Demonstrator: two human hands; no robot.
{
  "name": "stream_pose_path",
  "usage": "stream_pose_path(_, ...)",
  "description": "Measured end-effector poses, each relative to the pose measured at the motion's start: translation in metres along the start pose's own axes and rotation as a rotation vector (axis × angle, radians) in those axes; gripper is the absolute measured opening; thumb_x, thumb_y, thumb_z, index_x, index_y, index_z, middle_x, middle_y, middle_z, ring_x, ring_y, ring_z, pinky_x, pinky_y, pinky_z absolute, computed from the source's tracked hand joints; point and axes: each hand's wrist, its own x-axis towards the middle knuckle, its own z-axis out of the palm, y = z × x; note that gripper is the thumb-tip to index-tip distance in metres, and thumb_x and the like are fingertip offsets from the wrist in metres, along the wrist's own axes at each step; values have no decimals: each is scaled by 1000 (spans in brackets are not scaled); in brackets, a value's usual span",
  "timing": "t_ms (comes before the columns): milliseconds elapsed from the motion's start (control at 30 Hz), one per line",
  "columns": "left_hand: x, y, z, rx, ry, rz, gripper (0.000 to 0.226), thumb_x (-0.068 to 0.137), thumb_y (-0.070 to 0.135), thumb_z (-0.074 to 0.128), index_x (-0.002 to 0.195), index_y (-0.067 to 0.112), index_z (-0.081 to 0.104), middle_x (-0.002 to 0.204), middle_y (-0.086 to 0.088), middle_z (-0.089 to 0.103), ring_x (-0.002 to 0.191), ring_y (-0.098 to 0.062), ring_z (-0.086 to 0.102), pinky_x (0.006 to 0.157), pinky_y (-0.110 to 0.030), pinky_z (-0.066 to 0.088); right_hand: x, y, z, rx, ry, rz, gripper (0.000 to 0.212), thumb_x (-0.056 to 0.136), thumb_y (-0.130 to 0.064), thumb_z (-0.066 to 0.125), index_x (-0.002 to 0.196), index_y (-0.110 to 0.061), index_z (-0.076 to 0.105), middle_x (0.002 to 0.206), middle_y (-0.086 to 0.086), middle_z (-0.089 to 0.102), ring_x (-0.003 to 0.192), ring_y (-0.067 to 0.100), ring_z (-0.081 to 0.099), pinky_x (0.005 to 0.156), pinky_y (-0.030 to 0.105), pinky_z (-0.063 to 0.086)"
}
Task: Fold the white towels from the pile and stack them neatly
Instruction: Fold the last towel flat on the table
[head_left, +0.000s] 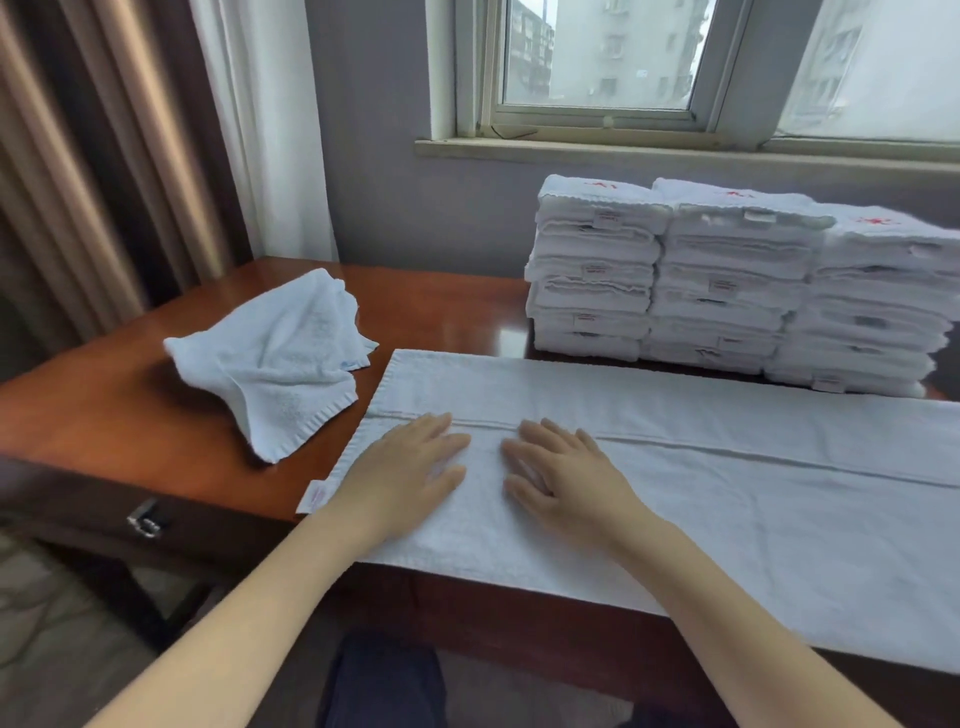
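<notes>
Palms down, your left hand (415, 462) and right hand (561, 473) rest side by side near the left end of the long white towel (727, 493), each grip wide, flat and holding nothing. That towel lies lengthwise along the near edge of the desk (130, 415) (a hem line runs along it just beyond your hands). A crumpled towel (280, 358) sits just to its left, and three stacks of folded towels (727, 280) stand behind it below the window (597, 57).
</notes>
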Motion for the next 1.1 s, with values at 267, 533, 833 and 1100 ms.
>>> stream_pose_path(267,-72,7,2,-195,147,159,46,85,62,59,127,45,59,146,29,40,141,12,20,119,-22,15,-41,-17,11,95,18,-69,47,101,-51,35,146,-39,38,159,-15,25,149,11,9,120,34,0)
stream_pose_path(533,-108,5,3,-159,324,120,40,68,18,72,101,38,63,117,27,60,116,12,50,90,-19,46,-68,-32,-5,144,-46,-215,63,74,-63,62,131,-37,50,145,-21,39,140,0,21,120,35,4)
stream_pose_path(833,-73,21,-24,-203,521,-1,21,89,58,46,94,42,58,91,29,64,88,16,56,70,-2,40,-64,-23,-45,78,173,131,13,85,-31,58,95,-37,63,90,-17,67,91,10,64,66,26,41)
stream_pose_path(1100,-8,28,-30,-97,588,-56,10,101,29,49,100,23,58,89,10,63,81,-16,60,64,-31,40,-21,7,-49,-203,380,203,26,102,-34,39,105,-29,64,98,-6,68,87,23,64,62,30,45)
